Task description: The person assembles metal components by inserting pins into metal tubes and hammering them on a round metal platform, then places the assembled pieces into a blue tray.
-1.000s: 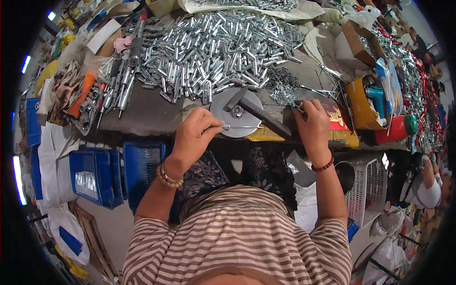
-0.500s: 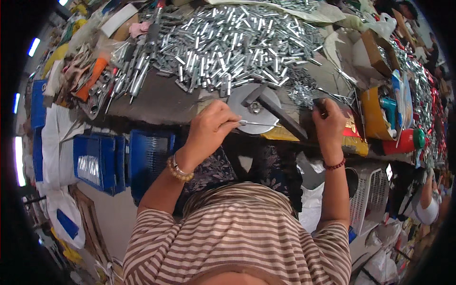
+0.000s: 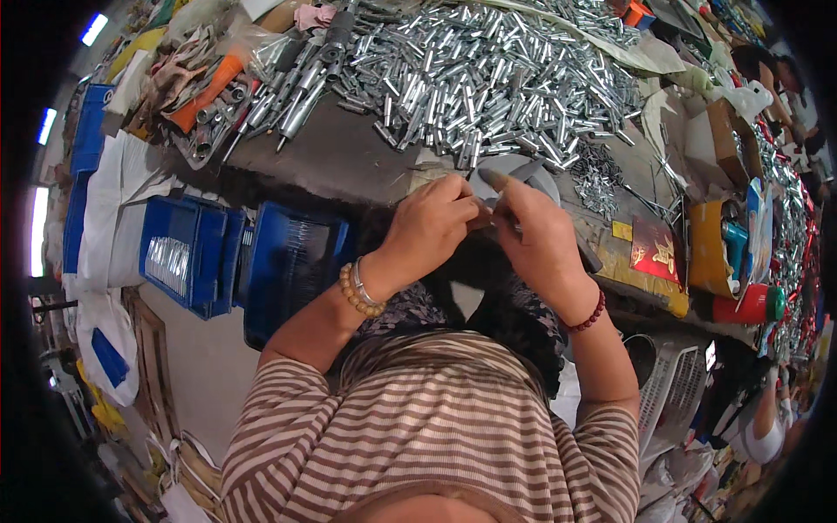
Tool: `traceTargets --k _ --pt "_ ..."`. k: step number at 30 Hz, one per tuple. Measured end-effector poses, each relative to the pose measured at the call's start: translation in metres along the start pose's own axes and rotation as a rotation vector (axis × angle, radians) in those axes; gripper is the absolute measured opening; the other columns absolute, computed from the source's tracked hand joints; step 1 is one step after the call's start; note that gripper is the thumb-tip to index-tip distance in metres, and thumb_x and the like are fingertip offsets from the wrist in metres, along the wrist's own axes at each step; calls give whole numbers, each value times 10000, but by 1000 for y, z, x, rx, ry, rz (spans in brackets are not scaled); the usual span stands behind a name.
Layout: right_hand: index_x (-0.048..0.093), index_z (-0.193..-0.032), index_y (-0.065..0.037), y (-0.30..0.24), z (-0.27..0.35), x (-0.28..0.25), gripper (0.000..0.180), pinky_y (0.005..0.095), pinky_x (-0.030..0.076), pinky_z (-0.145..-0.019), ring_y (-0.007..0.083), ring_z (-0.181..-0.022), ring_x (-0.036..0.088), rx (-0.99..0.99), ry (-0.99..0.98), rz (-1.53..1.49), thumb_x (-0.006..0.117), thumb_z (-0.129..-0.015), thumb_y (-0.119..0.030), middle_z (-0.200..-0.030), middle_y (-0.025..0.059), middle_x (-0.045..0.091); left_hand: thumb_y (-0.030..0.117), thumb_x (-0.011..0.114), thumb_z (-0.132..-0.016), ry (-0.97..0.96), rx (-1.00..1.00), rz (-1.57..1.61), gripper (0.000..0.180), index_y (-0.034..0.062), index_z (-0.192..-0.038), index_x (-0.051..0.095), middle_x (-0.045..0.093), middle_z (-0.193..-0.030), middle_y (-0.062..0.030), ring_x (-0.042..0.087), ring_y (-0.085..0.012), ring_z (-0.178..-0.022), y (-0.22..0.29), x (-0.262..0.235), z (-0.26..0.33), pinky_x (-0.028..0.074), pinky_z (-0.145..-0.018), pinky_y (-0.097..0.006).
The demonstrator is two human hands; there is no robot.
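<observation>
Small metal pin pinched btwn both my hands, left hand & right hand; could slip, drop off bench edge.

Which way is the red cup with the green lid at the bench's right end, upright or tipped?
Tipped: the red cup lies on its side, its green lid facing right.

blue crates sit below the bench, a red cup at its right end.

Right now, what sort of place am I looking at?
Probably a small hardware assembly workshop: a heap of metal tubes covers the workbench, blue crates sit below, and both hands work at its edge.
</observation>
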State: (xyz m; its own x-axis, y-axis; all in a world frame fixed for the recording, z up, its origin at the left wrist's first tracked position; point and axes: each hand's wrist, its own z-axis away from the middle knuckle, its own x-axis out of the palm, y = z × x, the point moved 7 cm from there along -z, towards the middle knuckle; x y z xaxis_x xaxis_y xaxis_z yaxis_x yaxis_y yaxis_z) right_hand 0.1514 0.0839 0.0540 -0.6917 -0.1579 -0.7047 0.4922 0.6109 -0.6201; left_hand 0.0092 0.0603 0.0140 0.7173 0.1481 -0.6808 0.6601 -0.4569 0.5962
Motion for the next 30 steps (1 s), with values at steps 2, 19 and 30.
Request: traceTargets --k 2,19,30 --pt "602 -1263 -38 6 3 -1 434 408 561 -747 328 -881 703 58 26 -115 701 -850 53 -940 144 683 91 738 -858 5 9 -5 83 93 -933 702 600 -948 -65 638 -298 -914 1 -2 1 517 -776 -436" --pt "555 -1383 -57 22 11 -4 551 360 569 -767 275 -851 722 128 4 -217 677 -865 88 -923 113 694 84 761 -854 7 25 70 113 81 -959 719 599 -938 -74 643 -295 -882 6 -7 -2 516 -752 -411" --pt "562 -1313 -28 18 7 0 475 399 548 -725 326 -822 693 78 -5 -174 676 -862 71 -897 131 679 72 748 -858 -8 6 74 97 62 -938 695 599 -935 -82 648 -302 -883 5 -6 -2 514 -744 -418"
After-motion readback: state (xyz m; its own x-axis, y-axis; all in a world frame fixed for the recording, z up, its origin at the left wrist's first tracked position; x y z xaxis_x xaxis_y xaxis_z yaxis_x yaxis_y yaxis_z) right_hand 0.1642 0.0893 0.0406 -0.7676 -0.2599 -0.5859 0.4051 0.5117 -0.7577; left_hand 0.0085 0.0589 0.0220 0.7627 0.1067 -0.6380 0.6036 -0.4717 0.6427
